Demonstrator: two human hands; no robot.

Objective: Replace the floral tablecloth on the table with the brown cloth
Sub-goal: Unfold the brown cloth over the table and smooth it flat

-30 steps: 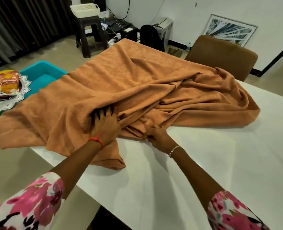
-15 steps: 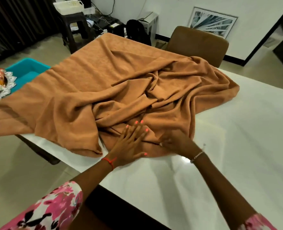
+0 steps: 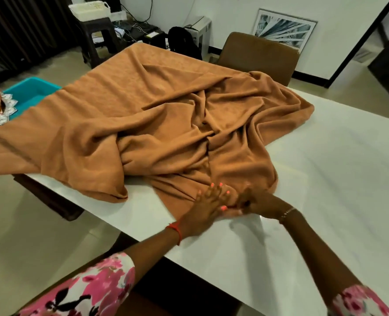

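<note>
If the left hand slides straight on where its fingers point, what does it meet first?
The left hand lies flat on the brown cloth, fingers pointing away from the person. Straight on, it would likely meet the cloth's bunched folds first.

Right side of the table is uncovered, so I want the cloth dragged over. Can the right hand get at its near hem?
Likely yes: the right hand sits at the near hem of the brown cloth, beside the left hand, with nothing between. Blur hides whether it grips.
</note>
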